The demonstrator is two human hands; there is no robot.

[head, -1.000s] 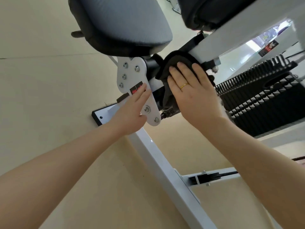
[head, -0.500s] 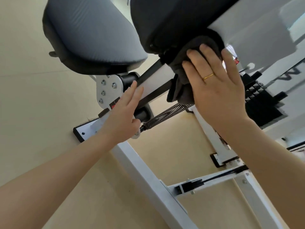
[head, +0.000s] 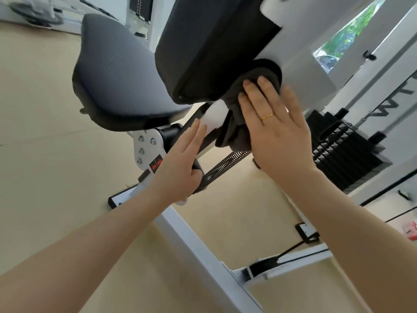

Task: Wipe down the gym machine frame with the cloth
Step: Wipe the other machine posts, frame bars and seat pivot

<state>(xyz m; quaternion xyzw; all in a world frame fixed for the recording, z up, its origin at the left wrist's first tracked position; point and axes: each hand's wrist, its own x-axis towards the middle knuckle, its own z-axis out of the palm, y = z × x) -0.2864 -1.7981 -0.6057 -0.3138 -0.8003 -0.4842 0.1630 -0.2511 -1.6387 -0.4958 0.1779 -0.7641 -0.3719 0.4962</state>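
White base beam (head: 198, 249), near centre. Left hand (head: 178, 168): fingers straight, resting on white frame tube (head: 214, 119). Right hand (head: 279, 132): fingers straight and spread, pressing dark cloth (head: 239, 132) against the frame under black back pad (head: 212, 48). Seat pad (head: 119, 73), left. Weight stack (head: 347, 154), far right.

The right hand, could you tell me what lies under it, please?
Under the right hand lies the dark cloth, pressed against the white frame tube. The tube beneath the cloth is covered.
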